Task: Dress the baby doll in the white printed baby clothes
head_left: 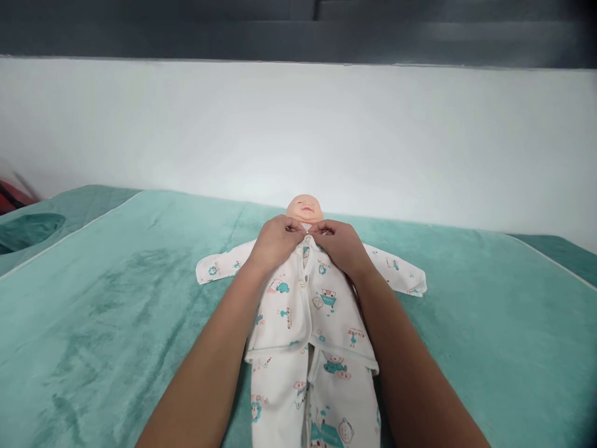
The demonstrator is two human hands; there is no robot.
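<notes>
A baby doll (305, 208) lies on its back on a teal blanket (102, 298), head towards the wall. It wears a white printed shirt (303, 298) with buttons down the front and matching trousers (321, 398). My left hand (275, 241) and my right hand (339, 244) meet at the shirt's collar just under the doll's chin, fingers pinched on the cloth edges near the top button. Both sleeves lie spread out sideways.
A white wall (298, 137) rises right behind the bed, with a dark band above it. At the far left edge sit a darker green fold (28, 229) and something red (12, 194).
</notes>
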